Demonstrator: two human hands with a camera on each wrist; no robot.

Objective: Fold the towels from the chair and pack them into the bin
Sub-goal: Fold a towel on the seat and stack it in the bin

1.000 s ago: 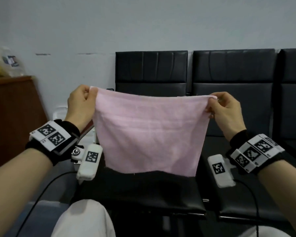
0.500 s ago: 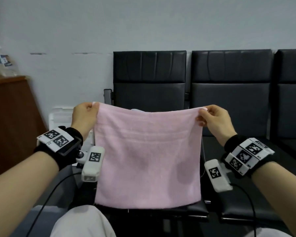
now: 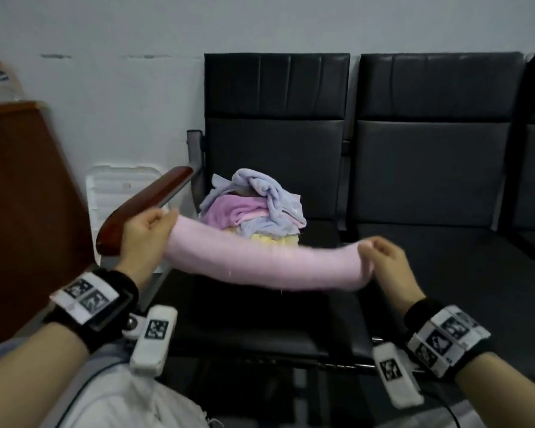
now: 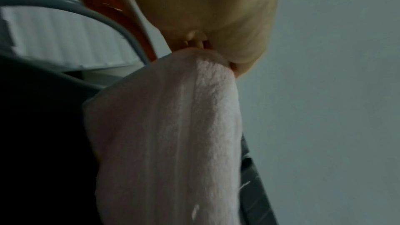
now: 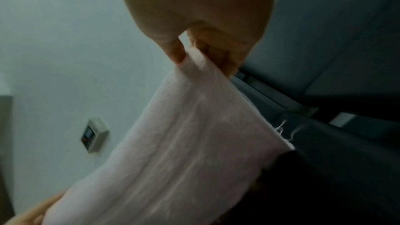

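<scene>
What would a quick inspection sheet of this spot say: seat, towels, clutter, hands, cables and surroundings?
Surface: black chair seat, bare at the front.
Job's things: pink towel stretched between both hands above the seat, blurred; pile of unfolded towels at the back of the seat; a white ribbed container shows beside the chair, possibly the bin, cannot tell.
Clutter: nothing seen on the seat besides the pile.
Hands: left hand and right hand each pinch one end of the pink towel.
Cables: black cable by the right wrist.
Surroundings: wooden armrest, brown cabinet, more black chairs, pale wall.
</scene>
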